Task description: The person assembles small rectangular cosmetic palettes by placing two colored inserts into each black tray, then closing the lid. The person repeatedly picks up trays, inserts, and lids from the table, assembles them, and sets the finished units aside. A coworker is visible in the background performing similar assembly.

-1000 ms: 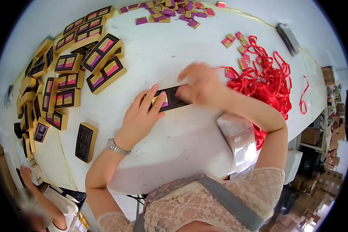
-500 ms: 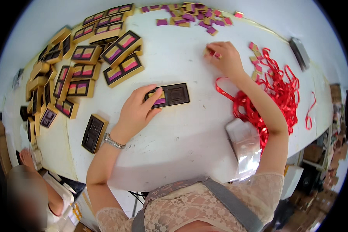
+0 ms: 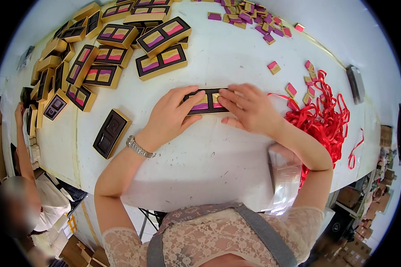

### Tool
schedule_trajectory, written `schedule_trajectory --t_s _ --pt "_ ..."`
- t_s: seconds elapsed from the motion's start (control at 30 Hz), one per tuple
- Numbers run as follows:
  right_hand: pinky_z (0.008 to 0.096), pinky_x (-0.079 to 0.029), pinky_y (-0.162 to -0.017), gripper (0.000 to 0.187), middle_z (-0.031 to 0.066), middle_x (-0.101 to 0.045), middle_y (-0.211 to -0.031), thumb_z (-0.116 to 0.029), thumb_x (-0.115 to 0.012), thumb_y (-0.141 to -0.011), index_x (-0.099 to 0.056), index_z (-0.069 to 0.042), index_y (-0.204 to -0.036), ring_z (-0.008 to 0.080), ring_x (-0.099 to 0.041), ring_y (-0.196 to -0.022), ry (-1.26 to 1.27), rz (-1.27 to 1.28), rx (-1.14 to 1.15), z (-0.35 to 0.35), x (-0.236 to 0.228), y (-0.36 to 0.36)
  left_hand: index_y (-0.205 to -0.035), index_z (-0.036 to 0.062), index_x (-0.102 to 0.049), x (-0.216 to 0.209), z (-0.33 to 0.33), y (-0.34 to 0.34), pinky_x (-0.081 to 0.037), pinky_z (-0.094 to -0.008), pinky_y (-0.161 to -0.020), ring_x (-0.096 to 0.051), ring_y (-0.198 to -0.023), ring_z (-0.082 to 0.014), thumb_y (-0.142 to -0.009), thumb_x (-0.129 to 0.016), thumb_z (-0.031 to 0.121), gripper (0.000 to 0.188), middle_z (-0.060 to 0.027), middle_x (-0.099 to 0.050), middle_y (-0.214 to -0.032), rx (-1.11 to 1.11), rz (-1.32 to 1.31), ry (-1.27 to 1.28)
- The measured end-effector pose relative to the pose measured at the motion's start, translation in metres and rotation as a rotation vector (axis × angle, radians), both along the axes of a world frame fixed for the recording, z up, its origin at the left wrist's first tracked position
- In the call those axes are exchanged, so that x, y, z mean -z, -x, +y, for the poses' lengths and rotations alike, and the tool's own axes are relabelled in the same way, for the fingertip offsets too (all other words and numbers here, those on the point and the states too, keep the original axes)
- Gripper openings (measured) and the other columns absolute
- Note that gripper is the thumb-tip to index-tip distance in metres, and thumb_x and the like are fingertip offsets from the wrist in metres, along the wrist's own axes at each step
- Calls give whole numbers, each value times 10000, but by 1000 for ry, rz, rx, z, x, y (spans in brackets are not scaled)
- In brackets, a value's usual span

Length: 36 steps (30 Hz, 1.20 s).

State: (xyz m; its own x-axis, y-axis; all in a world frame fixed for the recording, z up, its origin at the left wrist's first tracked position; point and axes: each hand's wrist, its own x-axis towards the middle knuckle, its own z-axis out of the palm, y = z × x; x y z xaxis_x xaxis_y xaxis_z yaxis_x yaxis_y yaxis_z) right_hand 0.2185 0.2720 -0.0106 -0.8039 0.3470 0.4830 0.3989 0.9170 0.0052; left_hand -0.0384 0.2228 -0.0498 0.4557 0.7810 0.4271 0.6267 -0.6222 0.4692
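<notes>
A long dark tray box (image 3: 206,102) lies on the white table (image 3: 223,151) in front of me, with a purple and a pink packet set in its slots. My left hand (image 3: 171,115) rests on its left end, thumb and fingers gripping the edge. My right hand (image 3: 249,108) lies over its right end, fingertips pressing a small gold-and-pink packet into the tray. A metal watch (image 3: 138,147) sits on my left wrist.
Filled gold-edged boxes (image 3: 161,49) are stacked at the far left. An empty dark tray (image 3: 111,133) lies near the left. Loose small packets (image 3: 254,15) are scattered at the far side. Red ribbons (image 3: 323,120) pile on the right, clear wrappers (image 3: 284,169) beside them. Another person (image 3: 26,178) is at lower left.
My right hand reached out to the loose packets on the right, then came back to the tray with one. The tray now shows coloured packets in it. My left hand stayed on the tray.
</notes>
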Motion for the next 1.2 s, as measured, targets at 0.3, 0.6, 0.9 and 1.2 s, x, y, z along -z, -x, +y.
schedule_trajectory --t_s 0.3,0.6,0.9,1.2 --pt "421 -484 -953 386 117 -598 -1290 -169 -775 -768 -646 -45 -1110 324 -530 -1163 280 37 -99 4 14 -2 -1433 44 -418 -54 -80 87 -424 -440 -1032 -483 -1239 -387 -769 -783 202 774 -196 -472 -1412 -563 601 132" --pt "385 -494 -921 299 88 -609 -1295 -208 -723 -843 -690 -112 -1123 295 -537 -1141 122 331 -4 102 32 124 -1497 45 -335 -22 -90 36 -426 -442 -1035 -422 -1260 -410 -820 -694 74 767 -237 -371 -1404 -375 260 307" --pt "410 -541 -750 331 129 -639 -982 -376 -686 -865 -678 -45 -879 312 -640 -864 414 -218 1237 79 7 -59 -1418 78 -467 -5 -8 -4 -429 -425 -1036 -413 -1267 -374 -794 -665 16 658 -149 -404 -1388 64 98 160" --pt "414 -539 -807 365 156 -678 -997 -347 -651 -845 -714 -105 -1112 313 -657 -909 752 144 871 157 10 -65 -1413 103 -488 2 -4 -10 -453 -426 -1006 -420 -1264 -358 -772 -694 50 675 -137 -413 -1394 41 118 108"
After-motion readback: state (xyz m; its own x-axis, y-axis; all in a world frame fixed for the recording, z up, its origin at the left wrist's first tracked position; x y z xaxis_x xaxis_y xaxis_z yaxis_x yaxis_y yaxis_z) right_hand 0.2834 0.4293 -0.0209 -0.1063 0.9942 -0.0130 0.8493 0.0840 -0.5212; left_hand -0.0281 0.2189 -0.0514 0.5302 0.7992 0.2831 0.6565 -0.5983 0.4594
